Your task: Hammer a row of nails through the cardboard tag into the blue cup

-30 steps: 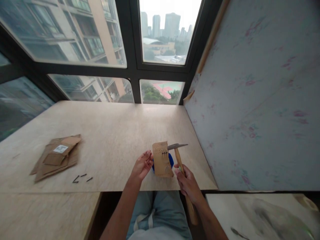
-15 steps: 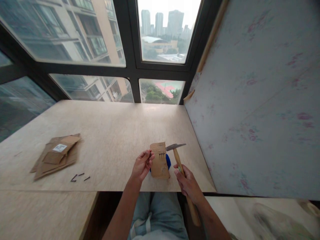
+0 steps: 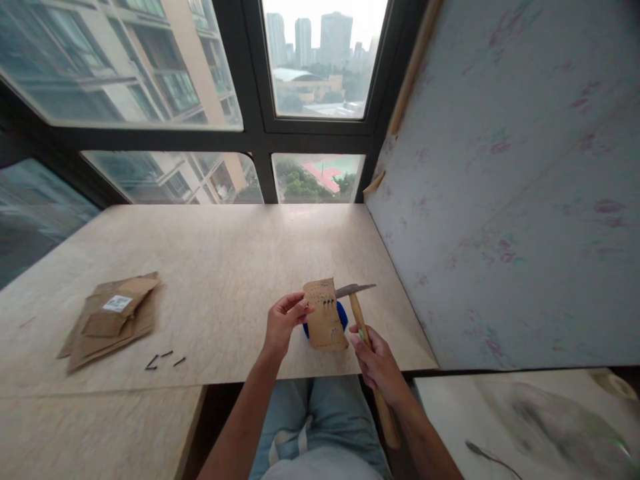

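Left hand has turned flatter at the left edge of the cardboard, lying lengthwise toward the window — whether its pinch holds something, I cannot tell — while right hand, opposite, wraps the wooden-handled hammer.

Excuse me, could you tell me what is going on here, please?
A person's right hand grips a hammer by its wooden handle, the head beside a cardboard piece with a row of dark nails. The left hand is at the cardboard's left edge; whether it holds anything is unclear. Several loose nails lie farther left.
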### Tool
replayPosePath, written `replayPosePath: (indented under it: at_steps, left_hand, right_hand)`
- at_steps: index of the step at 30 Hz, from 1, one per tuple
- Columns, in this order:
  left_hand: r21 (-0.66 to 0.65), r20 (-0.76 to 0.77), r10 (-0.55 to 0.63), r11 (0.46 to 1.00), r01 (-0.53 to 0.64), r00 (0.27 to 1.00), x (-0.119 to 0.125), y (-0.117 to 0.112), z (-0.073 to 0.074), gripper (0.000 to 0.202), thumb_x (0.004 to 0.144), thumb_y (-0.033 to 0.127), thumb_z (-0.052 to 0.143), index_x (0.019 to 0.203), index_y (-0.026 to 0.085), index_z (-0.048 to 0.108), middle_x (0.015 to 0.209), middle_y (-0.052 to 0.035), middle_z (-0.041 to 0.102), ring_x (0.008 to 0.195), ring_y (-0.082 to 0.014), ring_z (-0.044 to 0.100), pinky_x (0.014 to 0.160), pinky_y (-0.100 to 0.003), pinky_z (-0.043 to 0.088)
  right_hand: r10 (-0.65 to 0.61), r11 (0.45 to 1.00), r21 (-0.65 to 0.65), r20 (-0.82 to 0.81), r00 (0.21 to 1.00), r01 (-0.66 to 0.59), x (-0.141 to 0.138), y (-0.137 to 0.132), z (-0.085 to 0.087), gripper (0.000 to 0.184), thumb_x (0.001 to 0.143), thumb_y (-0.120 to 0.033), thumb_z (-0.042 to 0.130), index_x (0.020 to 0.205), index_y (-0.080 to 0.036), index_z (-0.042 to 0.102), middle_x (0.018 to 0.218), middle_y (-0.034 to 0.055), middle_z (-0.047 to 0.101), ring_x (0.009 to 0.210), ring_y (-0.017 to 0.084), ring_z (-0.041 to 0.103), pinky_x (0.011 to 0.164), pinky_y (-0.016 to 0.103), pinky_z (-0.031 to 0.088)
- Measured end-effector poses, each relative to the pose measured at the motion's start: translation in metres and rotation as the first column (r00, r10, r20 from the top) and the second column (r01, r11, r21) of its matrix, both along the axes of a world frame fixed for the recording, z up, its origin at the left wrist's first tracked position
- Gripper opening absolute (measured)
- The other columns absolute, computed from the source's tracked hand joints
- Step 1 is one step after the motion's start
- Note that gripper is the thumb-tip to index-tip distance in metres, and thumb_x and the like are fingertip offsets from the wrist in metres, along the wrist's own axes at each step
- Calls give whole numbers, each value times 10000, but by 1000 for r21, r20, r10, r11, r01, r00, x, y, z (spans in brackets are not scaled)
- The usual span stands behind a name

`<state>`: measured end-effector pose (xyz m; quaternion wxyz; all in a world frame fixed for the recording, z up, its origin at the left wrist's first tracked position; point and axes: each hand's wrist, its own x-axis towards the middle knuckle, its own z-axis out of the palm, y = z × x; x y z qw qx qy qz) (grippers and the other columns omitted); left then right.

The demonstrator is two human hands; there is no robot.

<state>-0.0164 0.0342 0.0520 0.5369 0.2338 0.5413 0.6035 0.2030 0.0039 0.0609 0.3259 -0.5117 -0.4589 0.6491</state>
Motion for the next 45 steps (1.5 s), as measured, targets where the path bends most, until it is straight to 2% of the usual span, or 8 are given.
replayPosePath:
  at_steps: [2,6,11,14,22,28,37,45]
  left_hand:
    - [50,-180,0,999,9,984,0,5,-2,357,702,374,791,961,144,703,885,-85,743,754,-189,715,589,-245,536]
    - [179,-461,38,983,51,887,5,13,-14,270,738,320,753,970,186,723,897,-76,753,829,-198,705,716,-289,523]
    - [263,-642,108,961,86,759,11,17,-31,283,784,261,720,1066,238,720,926,-68,749,899,-215,691,890,-379,489]
    - [269,-714,124,957,107,689,11,19,-39,260,786,228,708,1045,241,732,909,-75,746,903,-228,672,915,-410,470]
    - [272,-786,132,951,146,604,8,22,-47,257,789,195,697,1035,255,743,928,-70,753,907,-237,659,911,-408,454]
    - [270,-786,134,953,140,603,8,20,-44,239,788,206,704,1014,267,755,927,-69,755,908,-238,651,910,-397,453]
    - [293,-817,155,941,169,555,7,19,-46,221,805,213,688,1008,268,758,917,-75,760,892,-236,662,883,-385,459]
    - [345,-881,220,905,250,419,5,19,-51,222,876,231,632,1080,230,718,915,-69,773,859,-220,683,846,-390,478]
  right_hand:
    - [-13,1000,-12,-3,1000,13,-1,-2,0,460,847,-595,594,1087,-213,501,448,-164,309,283,43,236,245,134,233]
    - [-25,1000,-12,8,1000,26,0,-1,1,452,844,-589,600,1076,-215,501,443,-165,305,295,43,224,244,128,241]
    - [-26,999,-25,9,1000,26,1,2,1,462,826,-594,617,1072,-218,507,456,-161,309,301,44,219,239,129,237]
    - [-18,1000,-16,1,1000,18,1,2,0,455,834,-590,611,1074,-217,508,453,-163,302,297,44,208,239,134,238]
    - [-16,999,-31,3,1000,16,1,3,-3,451,841,-591,601,1072,-215,510,445,-163,303,288,49,231,248,141,238]
    - [-13,999,-35,-8,1000,13,2,5,-2,429,849,-579,592,1061,-216,510,451,-160,307,298,45,220,250,136,231]
    - [-3,1000,-21,3,1000,3,1,7,-1,437,856,-583,591,1075,-214,508,464,-158,311,301,44,225,244,133,243]
    - [20,1000,-1,26,999,-20,0,7,0,435,862,-590,577,1071,-215,504,449,-162,306,284,51,236,240,143,246]
